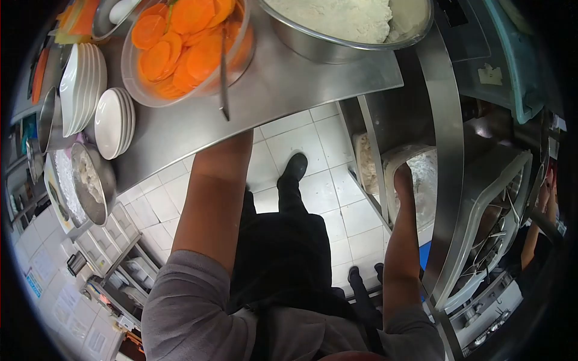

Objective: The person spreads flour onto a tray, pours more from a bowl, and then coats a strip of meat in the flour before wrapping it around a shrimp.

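My left arm reaches forward beneath the steel counter (265, 90), and its hand is hidden under it. Down at the right, my right hand (403, 175) is at the near side of a plastic-lined tub of white powder (426, 174), its fingers not clearly visible. On the counter above my left arm stands a clear plastic container (133, 84) of sliced carrots (186, 48), with a thin metal utensil (224, 90) leaning in it. A large steel bowl (337, 51) holding a pale, floury mass (337, 18) sits at the counter's far right.
Stacked white dishes (84, 84), small plates (111, 123) and a steel bowl (105, 186) with pale contents line the left side. A steel post (442, 120) rises beside the tub. A grey crate (524, 174) stands at right, with another person's hand (546, 189) beyond it.
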